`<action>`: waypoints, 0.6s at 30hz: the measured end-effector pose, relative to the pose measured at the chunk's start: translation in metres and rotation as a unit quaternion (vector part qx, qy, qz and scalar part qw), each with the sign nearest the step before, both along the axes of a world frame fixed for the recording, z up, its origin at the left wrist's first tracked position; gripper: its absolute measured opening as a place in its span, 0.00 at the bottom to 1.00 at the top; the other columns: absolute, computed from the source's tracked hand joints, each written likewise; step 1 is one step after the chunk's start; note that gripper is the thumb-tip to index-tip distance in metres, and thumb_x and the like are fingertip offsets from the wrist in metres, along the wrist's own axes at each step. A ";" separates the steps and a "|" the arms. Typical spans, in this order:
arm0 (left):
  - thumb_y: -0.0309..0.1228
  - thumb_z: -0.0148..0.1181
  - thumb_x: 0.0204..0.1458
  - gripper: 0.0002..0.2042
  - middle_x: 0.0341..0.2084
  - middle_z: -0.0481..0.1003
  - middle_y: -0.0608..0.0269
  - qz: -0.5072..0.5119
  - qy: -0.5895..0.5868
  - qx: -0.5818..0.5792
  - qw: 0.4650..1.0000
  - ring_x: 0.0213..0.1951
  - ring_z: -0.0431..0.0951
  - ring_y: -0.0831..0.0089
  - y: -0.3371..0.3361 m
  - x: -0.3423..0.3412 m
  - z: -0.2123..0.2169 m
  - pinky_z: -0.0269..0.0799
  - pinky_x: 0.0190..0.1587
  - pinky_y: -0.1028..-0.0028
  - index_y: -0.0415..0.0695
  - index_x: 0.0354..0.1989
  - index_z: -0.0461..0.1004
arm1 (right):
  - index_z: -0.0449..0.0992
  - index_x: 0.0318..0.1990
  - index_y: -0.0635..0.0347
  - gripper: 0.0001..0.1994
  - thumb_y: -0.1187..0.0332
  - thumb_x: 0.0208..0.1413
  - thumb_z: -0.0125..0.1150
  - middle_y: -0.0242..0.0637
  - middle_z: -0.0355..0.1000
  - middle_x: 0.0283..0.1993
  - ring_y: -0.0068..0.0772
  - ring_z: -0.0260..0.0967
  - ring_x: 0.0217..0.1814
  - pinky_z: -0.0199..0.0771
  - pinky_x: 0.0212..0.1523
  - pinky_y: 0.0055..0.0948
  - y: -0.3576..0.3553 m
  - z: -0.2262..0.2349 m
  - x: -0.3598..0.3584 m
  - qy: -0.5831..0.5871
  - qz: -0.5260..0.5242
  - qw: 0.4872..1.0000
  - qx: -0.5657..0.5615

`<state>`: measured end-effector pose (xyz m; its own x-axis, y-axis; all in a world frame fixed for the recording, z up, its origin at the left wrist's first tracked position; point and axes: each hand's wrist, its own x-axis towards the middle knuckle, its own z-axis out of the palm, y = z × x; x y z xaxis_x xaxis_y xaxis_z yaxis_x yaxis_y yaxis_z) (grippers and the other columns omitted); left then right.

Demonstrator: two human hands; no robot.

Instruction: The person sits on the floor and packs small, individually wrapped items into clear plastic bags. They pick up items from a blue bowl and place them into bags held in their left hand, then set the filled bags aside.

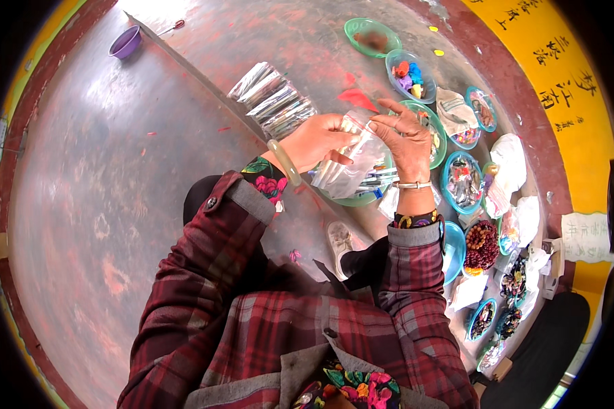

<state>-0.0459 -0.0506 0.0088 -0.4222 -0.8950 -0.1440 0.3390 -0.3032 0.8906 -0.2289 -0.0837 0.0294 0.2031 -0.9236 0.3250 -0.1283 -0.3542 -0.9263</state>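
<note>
Between my hands hangs a clear plastic bag [366, 154], with some pale contents showing near its upper left edge. My left hand [315, 141] is closed around the bag's left side, thumb and fingers pinching it. On the other side, my right hand [409, 142] pinches the bag's top corner between thumb and forefinger, its other fingers raised. Under the bag stands a green basket [355, 202] holding slim blue and white items, partly covered by bag and hands. Another green basket [441, 140] sits just beyond my right wrist.
Silvery packets [274, 102] lie in rows beyond my left hand. Along the right, several baskets hold small parts, among them a blue basket [462, 183] and dark red beads [481, 247]. A purple basin [125, 43] stands far left. My shoe [339, 247] rests below the hands.
</note>
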 end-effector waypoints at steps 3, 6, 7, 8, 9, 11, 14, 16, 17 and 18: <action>0.28 0.52 0.54 0.09 0.35 0.70 0.66 0.006 0.006 -0.001 1.000 0.36 0.71 0.80 0.001 0.000 0.003 0.75 0.34 0.76 0.38 0.42 0.69 | 0.81 0.30 0.56 0.10 0.75 0.35 0.69 0.40 0.72 0.45 0.32 0.65 0.50 0.63 0.51 0.30 0.001 -0.002 0.002 0.018 -0.008 1.000 -0.018; 0.28 0.52 0.54 0.09 0.35 0.70 0.66 0.011 0.007 0.001 1.000 0.36 0.71 0.80 0.000 0.000 0.001 0.75 0.34 0.76 0.39 0.41 0.70 | 0.81 0.30 0.54 0.10 0.74 0.35 0.69 0.40 0.72 0.44 0.34 0.65 0.51 0.62 0.52 0.31 0.002 -0.004 0.006 0.064 -0.015 0.996 -0.060; 0.28 0.52 0.54 0.09 0.35 0.71 0.66 0.013 0.008 0.002 1.000 0.36 0.71 0.80 0.000 0.000 0.000 0.75 0.34 0.76 0.39 0.41 0.70 | 0.81 0.31 0.54 0.10 0.73 0.36 0.69 0.40 0.73 0.44 0.35 0.65 0.51 0.61 0.53 0.32 0.004 -0.003 0.009 0.077 -0.017 0.994 -0.071; 0.28 0.52 0.54 0.08 0.35 0.71 0.66 0.019 0.010 0.005 1.000 0.36 0.71 0.80 0.000 0.000 -0.001 0.75 0.34 0.76 0.39 0.40 0.70 | 0.81 0.31 0.54 0.10 0.73 0.36 0.69 0.40 0.73 0.43 0.36 0.64 0.51 0.61 0.53 0.32 0.005 -0.003 0.011 0.089 -0.019 0.992 -0.083; 0.28 0.52 0.54 0.08 0.35 0.71 0.66 0.024 0.013 0.007 1.000 0.36 0.71 0.80 0.000 0.000 -0.001 0.75 0.34 0.76 0.39 0.40 0.70 | 0.81 0.30 0.54 0.09 0.73 0.36 0.69 0.40 0.73 0.43 0.36 0.64 0.51 0.61 0.53 0.33 0.005 -0.003 0.011 0.098 -0.021 0.991 -0.093; 0.28 0.53 0.53 0.08 0.35 0.71 0.66 0.033 0.013 0.014 0.999 0.36 0.72 0.81 0.000 -0.001 -0.001 0.75 0.33 0.77 0.39 0.40 0.70 | 0.82 0.30 0.54 0.08 0.72 0.37 0.69 0.41 0.73 0.43 0.37 0.64 0.52 0.60 0.54 0.34 0.005 -0.004 0.011 0.115 -0.026 0.986 -0.115; 0.28 0.53 0.53 0.08 0.35 0.71 0.66 0.049 0.003 0.016 0.999 0.35 0.72 0.81 0.001 -0.001 0.001 0.75 0.33 0.77 0.39 0.40 0.70 | 0.80 0.36 0.54 0.13 0.70 0.39 0.69 0.39 0.73 0.43 0.34 0.64 0.53 0.61 0.53 0.32 0.002 -0.008 0.009 0.138 -0.020 0.982 -0.128; 0.28 0.54 0.53 0.09 0.34 0.71 0.66 0.066 -0.004 0.002 0.998 0.35 0.72 0.81 0.000 0.000 0.003 0.75 0.32 0.78 0.39 0.40 0.70 | 0.78 0.39 0.58 0.15 0.70 0.40 0.68 0.38 0.73 0.42 0.31 0.65 0.51 0.62 0.52 0.30 0.000 -0.007 0.010 0.017 -0.026 0.999 -0.005; 0.28 0.54 0.53 0.09 0.34 0.72 0.66 0.070 0.002 0.001 0.998 0.35 0.72 0.81 0.000 0.002 0.004 0.75 0.32 0.78 0.39 0.40 0.70 | 0.77 0.41 0.60 0.16 0.69 0.41 0.68 0.38 0.73 0.41 0.30 0.65 0.50 0.63 0.51 0.30 -0.001 -0.006 0.010 -0.044 -0.029 0.997 0.057; 0.28 0.54 0.52 0.09 0.33 0.72 0.67 0.074 0.010 -0.001 0.997 0.35 0.72 0.82 -0.001 0.004 0.004 0.74 0.31 0.78 0.39 0.40 0.70 | 0.76 0.42 0.62 0.17 0.70 0.42 0.68 0.37 0.73 0.40 0.28 0.66 0.48 0.64 0.50 0.28 0.000 -0.002 0.010 -0.095 -0.002 0.992 0.086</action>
<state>-0.0420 -0.0514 0.0129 -0.2879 -0.9481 -0.1351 0.3968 -0.2464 0.8842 -0.2187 -0.0838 0.0273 0.1488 -0.9693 0.1955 0.0539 -0.1895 -0.9804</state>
